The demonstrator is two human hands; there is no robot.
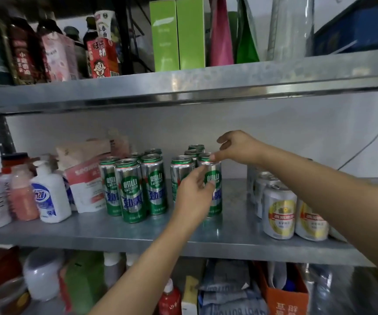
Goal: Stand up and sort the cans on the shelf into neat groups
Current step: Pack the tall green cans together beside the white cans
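Observation:
Tall green-and-silver cans stand on the middle metal shelf in two clusters: a left group of several and a right group of several. My left hand curls round the body of the front right green can. My right hand pinches that same can's top rim with thumb and fingertip. Short white-and-yellow cans stand upright at the right of the shelf, partly hidden behind my right forearm.
Left of the cans stand a white pump bottle, a pink bottle, a white pouch and other bottles. The upper shelf holds green boxes, cartons and dark bottles. Below are jars, folded cloths and an orange box.

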